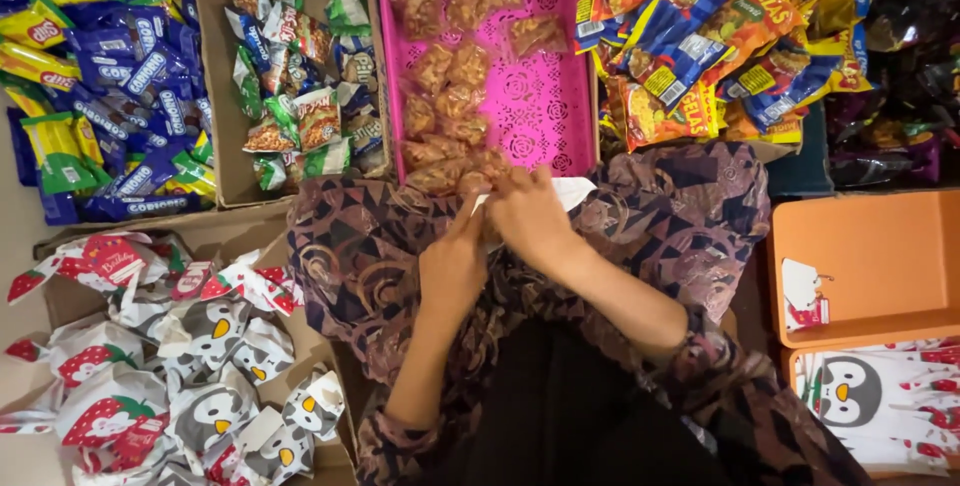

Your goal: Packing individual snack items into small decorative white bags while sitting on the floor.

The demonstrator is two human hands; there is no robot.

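My left hand (pixel 453 268) and my right hand (pixel 528 214) meet over my lap, on a patterned brown cloth (pixel 350 246). Together they pinch a white paper bag (pixel 572 191), most of it hidden under my right hand. The fingers are closed at its mouth. Just beyond my fingertips lies a clear packet of brown fried snacks (pixel 462 182), at the near edge of a pink plastic tray (pixel 545 96) that holds several such packets. Whether a packet is inside the bag I cannot tell.
A cardboard box (pixel 215 76) of green and red snack packets stands left of the tray. Blue and yellow wrappers (pixel 100 86) pile at far left. Penguin and strawberry printed bags (pixel 190 366) lie lower left. Yellow-blue packets (pixel 700 36) heap upper right. An orange tray (pixel 880 246) sits right.
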